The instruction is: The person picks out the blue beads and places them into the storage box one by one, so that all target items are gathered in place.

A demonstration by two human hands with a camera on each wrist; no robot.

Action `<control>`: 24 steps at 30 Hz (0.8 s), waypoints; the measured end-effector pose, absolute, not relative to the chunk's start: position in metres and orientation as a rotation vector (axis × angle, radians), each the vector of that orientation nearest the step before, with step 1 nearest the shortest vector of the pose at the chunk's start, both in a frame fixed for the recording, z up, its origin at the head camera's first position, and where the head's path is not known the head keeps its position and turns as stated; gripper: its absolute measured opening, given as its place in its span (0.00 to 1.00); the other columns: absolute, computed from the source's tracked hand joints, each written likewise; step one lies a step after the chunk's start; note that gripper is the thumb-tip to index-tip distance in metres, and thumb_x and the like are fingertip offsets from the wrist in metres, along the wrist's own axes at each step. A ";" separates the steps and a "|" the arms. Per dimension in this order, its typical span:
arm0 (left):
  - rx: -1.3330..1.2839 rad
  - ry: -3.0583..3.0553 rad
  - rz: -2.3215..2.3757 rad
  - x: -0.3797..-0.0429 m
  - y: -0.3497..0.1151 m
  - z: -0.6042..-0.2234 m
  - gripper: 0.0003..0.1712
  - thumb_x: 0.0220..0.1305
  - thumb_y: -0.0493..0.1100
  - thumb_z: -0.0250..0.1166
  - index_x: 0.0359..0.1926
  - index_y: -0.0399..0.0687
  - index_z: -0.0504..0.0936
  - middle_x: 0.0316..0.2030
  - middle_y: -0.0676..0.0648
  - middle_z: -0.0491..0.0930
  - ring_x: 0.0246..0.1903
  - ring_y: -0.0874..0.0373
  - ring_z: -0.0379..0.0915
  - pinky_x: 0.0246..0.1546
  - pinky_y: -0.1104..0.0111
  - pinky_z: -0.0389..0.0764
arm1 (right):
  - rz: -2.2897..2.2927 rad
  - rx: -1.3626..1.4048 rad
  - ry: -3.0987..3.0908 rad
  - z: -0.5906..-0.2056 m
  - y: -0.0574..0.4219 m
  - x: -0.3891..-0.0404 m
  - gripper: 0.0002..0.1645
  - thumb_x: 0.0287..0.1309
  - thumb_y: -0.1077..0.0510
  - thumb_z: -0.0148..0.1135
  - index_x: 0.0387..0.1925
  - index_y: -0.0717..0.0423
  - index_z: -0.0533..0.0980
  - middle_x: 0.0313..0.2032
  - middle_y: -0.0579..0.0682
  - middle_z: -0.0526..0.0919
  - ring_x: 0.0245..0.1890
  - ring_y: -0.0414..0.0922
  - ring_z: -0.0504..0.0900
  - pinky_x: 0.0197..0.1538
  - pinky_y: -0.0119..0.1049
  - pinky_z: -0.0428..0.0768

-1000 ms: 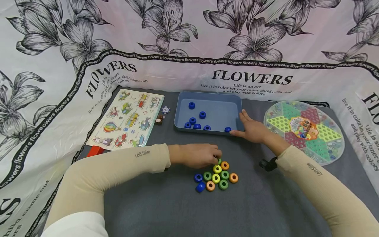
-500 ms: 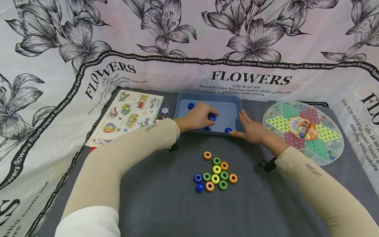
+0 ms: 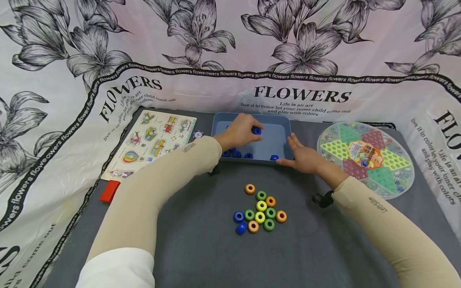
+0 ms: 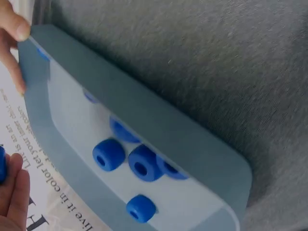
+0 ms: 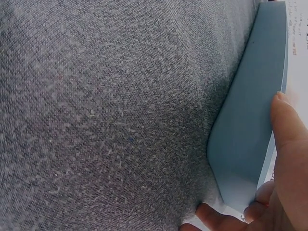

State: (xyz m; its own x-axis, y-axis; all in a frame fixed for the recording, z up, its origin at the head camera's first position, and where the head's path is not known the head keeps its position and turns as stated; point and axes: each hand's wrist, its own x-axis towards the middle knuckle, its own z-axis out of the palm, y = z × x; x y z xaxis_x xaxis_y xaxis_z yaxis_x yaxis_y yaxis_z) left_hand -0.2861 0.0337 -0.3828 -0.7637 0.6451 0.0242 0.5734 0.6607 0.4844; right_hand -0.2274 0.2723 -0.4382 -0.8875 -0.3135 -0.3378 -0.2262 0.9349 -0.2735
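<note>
In the head view my left hand pinches a blue ring bead over the blue-grey tray. The held bead shows only in part at the left edge of the left wrist view. Several other blue beads lie inside the tray, some partly hidden by my left hand in the head view. My right hand rests against the tray's right front corner, thumb on the front rim, fingers stretched along the right side.
Loose green, yellow, orange and blue beads lie on the grey cloth before the tray. A puzzle board and red block are at left, beside a poker chip. A round Chinese checkers set lies at right.
My left hand has left the loose beads, uncovering an orange one, and reached into the tray. There it took a blue bead and moved it slightly toward the back. My right hand stays put.
</note>
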 end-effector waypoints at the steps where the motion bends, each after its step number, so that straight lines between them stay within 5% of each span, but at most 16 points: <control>1: 1.020 2.733 0.700 -0.288 0.034 -0.382 0.20 0.57 0.49 0.67 0.50 0.48 0.82 0.46 0.49 0.83 0.28 0.63 0.78 0.25 0.77 0.73 | -0.319 -0.393 2.708 -0.439 0.272 -0.227 0.62 0.56 0.26 0.45 0.71 0.67 0.37 0.71 0.66 0.31 0.54 0.66 0.72 0.47 0.53 0.75; 6: 1.075 2.743 0.656 -0.294 0.034 -0.378 0.21 0.56 0.48 0.67 0.50 0.47 0.82 0.47 0.47 0.83 0.37 0.62 0.80 0.36 0.75 0.80 | -0.314 -0.383 2.709 -0.440 0.272 -0.226 0.62 0.56 0.26 0.44 0.71 0.67 0.36 0.71 0.66 0.30 0.54 0.66 0.72 0.47 0.54 0.75; 17: 1.065 2.705 0.626 -0.294 0.037 -0.374 0.23 0.56 0.49 0.67 0.53 0.48 0.80 0.50 0.48 0.81 0.40 0.61 0.80 0.40 0.73 0.80 | -0.315 -0.393 2.707 -0.438 0.271 -0.225 0.62 0.57 0.26 0.45 0.70 0.68 0.37 0.71 0.67 0.31 0.54 0.67 0.72 0.46 0.53 0.75; 24: 1.129 2.693 0.677 -0.290 0.037 -0.374 0.14 0.55 0.49 0.68 0.39 0.46 0.84 0.47 0.49 0.83 0.49 0.59 0.78 0.51 0.69 0.77 | -0.324 -0.406 2.710 -0.439 0.272 -0.226 0.62 0.56 0.26 0.44 0.70 0.68 0.37 0.71 0.67 0.31 0.49 0.65 0.76 0.39 0.48 0.76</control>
State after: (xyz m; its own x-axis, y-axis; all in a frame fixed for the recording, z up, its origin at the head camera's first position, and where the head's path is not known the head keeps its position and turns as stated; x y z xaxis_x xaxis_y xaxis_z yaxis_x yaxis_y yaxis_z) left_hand -0.2903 0.0366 -0.3741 -0.7077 0.7053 0.0406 0.6406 0.6164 0.4579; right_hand -0.2264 0.2715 -0.4388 -0.8861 -0.3226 -0.3329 -0.2350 0.9316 -0.2772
